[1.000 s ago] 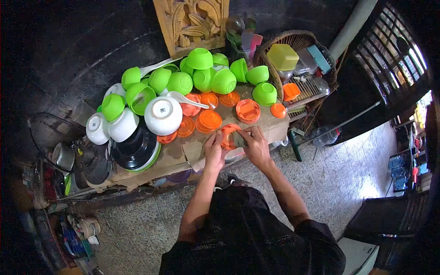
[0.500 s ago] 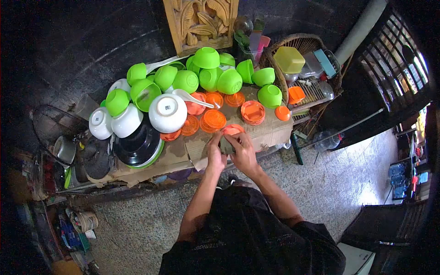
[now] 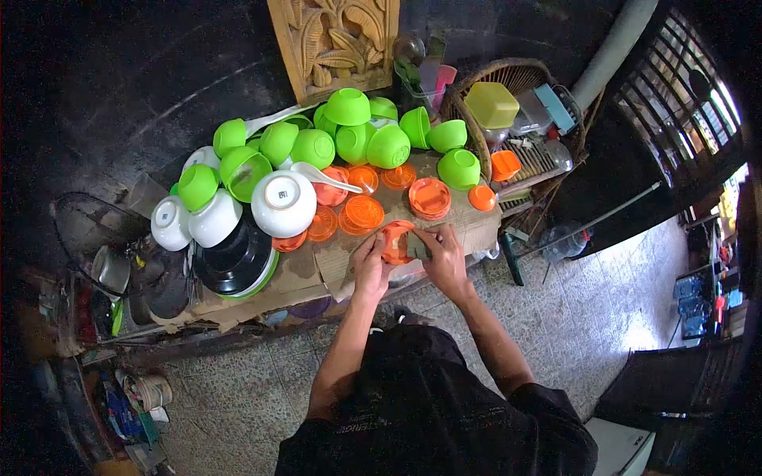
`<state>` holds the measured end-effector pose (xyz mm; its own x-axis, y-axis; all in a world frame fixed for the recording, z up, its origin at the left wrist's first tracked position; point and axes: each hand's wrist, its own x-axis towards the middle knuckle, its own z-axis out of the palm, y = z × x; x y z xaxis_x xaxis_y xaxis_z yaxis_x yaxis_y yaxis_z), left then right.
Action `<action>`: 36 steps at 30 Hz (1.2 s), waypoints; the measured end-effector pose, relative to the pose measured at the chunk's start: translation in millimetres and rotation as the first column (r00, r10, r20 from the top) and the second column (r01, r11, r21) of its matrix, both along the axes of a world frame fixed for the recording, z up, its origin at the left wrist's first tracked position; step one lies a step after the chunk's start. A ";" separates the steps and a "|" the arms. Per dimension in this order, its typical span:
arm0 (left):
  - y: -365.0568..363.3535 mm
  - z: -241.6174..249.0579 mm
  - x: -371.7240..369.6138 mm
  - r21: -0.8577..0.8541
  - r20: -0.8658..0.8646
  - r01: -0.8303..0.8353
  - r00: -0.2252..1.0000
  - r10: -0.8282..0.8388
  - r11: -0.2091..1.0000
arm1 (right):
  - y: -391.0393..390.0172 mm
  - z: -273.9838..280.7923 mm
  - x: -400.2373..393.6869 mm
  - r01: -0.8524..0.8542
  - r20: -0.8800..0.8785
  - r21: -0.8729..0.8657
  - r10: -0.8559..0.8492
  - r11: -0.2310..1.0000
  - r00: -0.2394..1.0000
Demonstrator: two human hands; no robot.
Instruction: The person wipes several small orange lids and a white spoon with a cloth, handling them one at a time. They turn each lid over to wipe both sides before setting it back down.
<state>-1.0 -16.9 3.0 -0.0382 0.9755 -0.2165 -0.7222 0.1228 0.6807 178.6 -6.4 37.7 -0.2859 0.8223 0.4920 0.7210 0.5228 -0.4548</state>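
Observation:
My left hand [image 3: 371, 267] grips a small round orange dish [image 3: 396, 242] by its left edge, at the front of the cardboard-covered table. In my right hand [image 3: 447, 262] is a grey-green cloth [image 3: 417, 247], pinched against the dish's right side. Just beyond my hands sits a stack of orange dishes [image 3: 429, 199]. More flat orange lids [image 3: 363, 213] lie to its left, beside a large upturned white bowl [image 3: 283, 197].
Several green bowls [image 3: 388, 147] are piled along the back. A black plate stack [image 3: 238, 258] stands at the left. On the right, a wicker basket [image 3: 468, 119] holds plastic containers. The cardboard's front edge [image 3: 341, 289] lies close to my forearms.
My right hand has moved right with the cloth, uncovering more of the orange dish. The dish now faces up in my left hand. The view has shifted slightly.

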 end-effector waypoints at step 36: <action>93.9 49.9 55.6 0.246 -0.969 0.032 0.010 0.246 0.969 | 72.3 17.9 36.7 0.249 -0.449 -0.451 -0.459 0.857 0.767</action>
